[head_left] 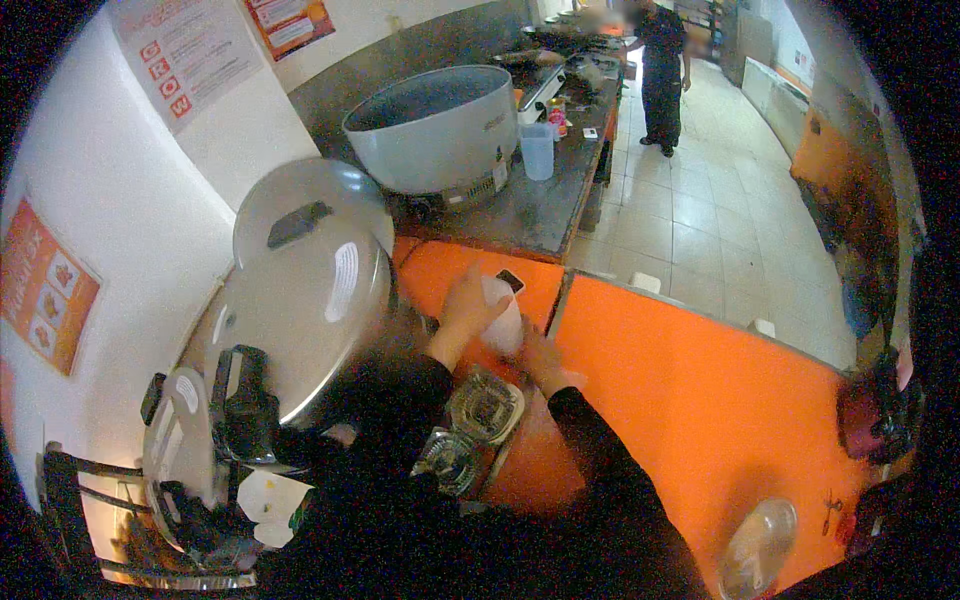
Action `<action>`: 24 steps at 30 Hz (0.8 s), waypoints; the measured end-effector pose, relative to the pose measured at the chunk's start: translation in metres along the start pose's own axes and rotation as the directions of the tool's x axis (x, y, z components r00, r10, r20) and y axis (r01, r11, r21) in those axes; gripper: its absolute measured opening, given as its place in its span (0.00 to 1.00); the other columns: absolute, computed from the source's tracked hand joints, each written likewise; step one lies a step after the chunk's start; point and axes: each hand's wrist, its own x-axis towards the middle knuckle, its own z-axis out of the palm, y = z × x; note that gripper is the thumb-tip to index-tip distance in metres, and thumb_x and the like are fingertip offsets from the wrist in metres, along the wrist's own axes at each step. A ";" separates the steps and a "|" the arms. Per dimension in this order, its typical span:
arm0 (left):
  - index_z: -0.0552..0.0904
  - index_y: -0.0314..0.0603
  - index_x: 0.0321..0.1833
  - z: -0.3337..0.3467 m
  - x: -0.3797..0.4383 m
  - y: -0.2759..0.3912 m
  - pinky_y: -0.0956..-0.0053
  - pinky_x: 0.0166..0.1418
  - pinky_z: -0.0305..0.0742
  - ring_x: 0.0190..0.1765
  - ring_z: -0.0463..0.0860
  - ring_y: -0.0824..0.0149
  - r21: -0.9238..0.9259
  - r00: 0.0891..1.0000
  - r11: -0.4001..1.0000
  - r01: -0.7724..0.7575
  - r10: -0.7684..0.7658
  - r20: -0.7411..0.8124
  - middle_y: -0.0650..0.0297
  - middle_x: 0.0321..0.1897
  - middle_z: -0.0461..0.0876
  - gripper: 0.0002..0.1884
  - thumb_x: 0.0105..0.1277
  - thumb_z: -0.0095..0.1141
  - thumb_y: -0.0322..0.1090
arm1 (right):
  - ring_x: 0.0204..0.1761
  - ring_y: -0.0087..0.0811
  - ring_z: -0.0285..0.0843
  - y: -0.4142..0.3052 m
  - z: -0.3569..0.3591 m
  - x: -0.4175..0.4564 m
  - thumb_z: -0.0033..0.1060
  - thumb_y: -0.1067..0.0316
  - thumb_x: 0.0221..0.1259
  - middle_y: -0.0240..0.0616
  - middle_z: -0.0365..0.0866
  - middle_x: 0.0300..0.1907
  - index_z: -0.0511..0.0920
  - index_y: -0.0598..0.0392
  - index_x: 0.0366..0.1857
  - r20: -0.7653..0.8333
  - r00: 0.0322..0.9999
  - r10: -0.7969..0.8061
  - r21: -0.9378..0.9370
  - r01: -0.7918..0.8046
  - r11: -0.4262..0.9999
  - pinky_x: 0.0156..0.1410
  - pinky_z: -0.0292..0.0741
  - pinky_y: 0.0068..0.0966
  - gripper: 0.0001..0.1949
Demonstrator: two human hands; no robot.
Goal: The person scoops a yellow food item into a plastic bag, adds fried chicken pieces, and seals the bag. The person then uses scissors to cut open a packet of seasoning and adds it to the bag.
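Observation:
Blurred and pale, a white bag or wrapped bundle (pixel 504 326) is in front of me at the orange counter. My left hand (pixel 466 304) grips it from the left, the thumb lying across its front. At its lower right edge is my right hand (pixel 545 361), fingers bent; blur hides whether they pinch the bundle. A small dark rectangular object with a white edge (pixel 511 281) lies just beyond. Nearer to my body are two clear plastic containers (pixel 489 405), one partly covered by my dark sleeve.
Large metal lidded cookers (pixel 300 300) crowd the left side. A big grey pot (pixel 431 135) and a translucent plastic jug (pixel 538 152) stand on the dark worktop (pixel 555 217). A clear container (pixel 761 551) and scissors (pixel 832 511) lie at right. Another person (pixel 661 75) stands far back.

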 end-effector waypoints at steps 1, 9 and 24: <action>0.64 0.35 0.61 -0.001 -0.001 0.000 0.58 0.55 0.71 0.51 0.75 0.45 0.017 1.000 1.000 -0.009 0.009 -0.011 0.44 0.48 0.76 0.40 0.49 0.65 0.50 | 0.48 0.53 0.75 -0.002 0.004 0.000 0.65 0.51 0.46 0.51 0.70 0.55 0.53 0.50 0.67 0.020 0.999 0.027 0.013 -0.027 1.000 0.48 0.74 0.45 0.42; 0.62 0.35 0.63 0.008 -0.005 0.003 0.57 0.59 0.68 0.54 0.72 0.45 0.238 0.988 0.959 -0.151 0.137 0.074 0.44 0.52 0.73 0.40 0.50 0.64 0.48 | 0.50 0.54 0.74 -0.006 -0.045 -0.018 0.72 0.48 0.37 0.55 0.69 0.56 0.51 0.47 0.67 0.181 0.983 0.026 -0.028 -0.022 0.999 0.52 0.74 0.44 0.50; 0.62 0.35 0.63 0.013 0.001 -0.014 0.56 0.59 0.67 0.55 0.71 0.43 0.204 0.956 0.939 -0.279 0.252 0.148 0.43 0.52 0.71 0.42 0.48 0.65 0.48 | 0.51 0.54 0.73 -0.023 -0.154 -0.071 0.76 0.46 0.31 0.56 0.69 0.54 0.55 0.51 0.64 0.030 1.000 -0.007 -0.149 0.011 0.989 0.52 0.74 0.42 0.51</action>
